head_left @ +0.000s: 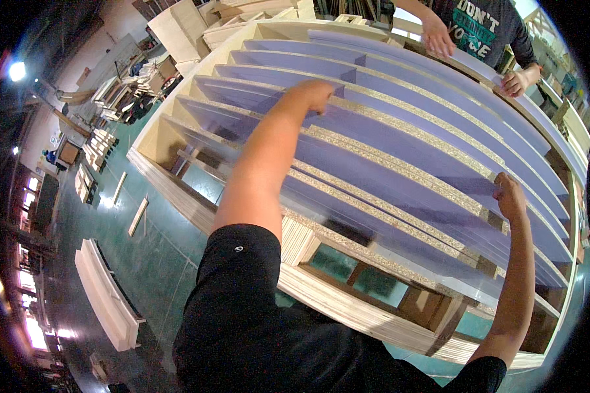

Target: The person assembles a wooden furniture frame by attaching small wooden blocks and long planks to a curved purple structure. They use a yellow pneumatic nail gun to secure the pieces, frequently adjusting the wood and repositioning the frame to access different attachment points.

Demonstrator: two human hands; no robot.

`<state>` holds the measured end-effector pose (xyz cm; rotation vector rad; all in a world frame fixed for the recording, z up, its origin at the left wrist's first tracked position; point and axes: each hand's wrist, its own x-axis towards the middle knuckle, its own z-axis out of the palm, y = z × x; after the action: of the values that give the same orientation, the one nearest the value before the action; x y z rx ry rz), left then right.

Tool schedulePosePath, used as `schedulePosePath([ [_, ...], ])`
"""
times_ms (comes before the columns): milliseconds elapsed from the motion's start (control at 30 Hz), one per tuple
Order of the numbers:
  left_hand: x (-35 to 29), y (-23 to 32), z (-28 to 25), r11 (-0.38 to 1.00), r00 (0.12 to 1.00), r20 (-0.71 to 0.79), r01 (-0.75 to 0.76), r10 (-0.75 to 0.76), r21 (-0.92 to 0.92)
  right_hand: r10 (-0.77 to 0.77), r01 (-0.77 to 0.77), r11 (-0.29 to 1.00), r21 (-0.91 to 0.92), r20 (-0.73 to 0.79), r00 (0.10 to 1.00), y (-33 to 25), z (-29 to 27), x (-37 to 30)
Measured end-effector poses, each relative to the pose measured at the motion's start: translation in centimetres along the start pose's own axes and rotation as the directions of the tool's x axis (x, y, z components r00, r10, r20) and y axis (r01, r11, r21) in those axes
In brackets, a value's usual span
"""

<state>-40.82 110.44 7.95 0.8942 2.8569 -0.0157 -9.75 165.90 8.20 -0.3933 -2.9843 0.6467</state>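
Several long panels with purple faces and raw particle-board edges (400, 124) stand on edge in rows inside a large pale wooden frame (152, 147). My left hand (316, 97) reaches across to the middle rows, its fingers bent over the top edge of one panel. Toward the right end of the rows, my right hand (509, 196) is closed at a panel's top edge. Both hands appear to be on the same panel, though its edge is partly covered. Some fingertips are hidden behind the board.
Across the frame stands a co-worker in a dark printed shirt (482, 33), one hand (437, 38) and the other (519, 81) near the far side. Plywood boxes (183, 29) are stacked behind at left. Loose wood strips (137, 216) and a long pale beam (105, 295) lie on the green floor.
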Motion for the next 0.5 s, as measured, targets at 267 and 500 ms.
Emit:
schedulePosePath([
  [267,-1.3,-3.7,0.9,0.984,1.000,0.013,0.019,-0.021,0.180,-0.179,0.167,0.970,-0.179,-0.057,0.982,0.2,0.1,-0.3],
  [500,-1.7,-3.1,0.7,0.969,1.000,-0.006,0.028,-0.027,0.244,-0.282,0.256,0.912,-0.321,-0.038,0.959,1.1,0.3,-0.4],
])
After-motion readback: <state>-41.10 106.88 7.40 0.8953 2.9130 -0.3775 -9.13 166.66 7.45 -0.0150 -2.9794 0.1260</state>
